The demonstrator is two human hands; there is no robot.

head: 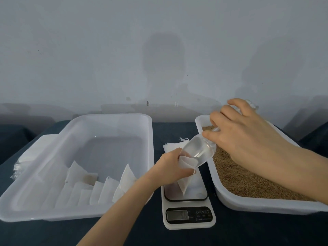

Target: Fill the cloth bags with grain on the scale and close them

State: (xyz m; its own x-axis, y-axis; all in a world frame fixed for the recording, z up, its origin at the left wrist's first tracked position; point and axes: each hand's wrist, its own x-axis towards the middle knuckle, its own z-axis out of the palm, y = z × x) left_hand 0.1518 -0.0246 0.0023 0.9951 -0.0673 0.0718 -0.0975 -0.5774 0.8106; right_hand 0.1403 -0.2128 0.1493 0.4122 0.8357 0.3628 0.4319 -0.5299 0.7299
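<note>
My left hand (173, 167) grips the mouth of a white cloth bag (184, 183) that hangs down over the plate of the white kitchen scale (188, 215). My right hand (245, 137) holds a clear glass (197, 152) by its stem, tipped with its rim at the bag's opening. The glass looks see-through, and I cannot tell if grain is in it. Brown grain (248, 181) fills the white tray (266, 204) on the right, under my right hand.
A large white tub (142, 121) on the left holds several filled cloth bags (99, 190) along its near side. A stack of flat bags (30, 155) lies left of the tub. More loose bags (173, 146) lie behind the scale. A grey wall stands behind.
</note>
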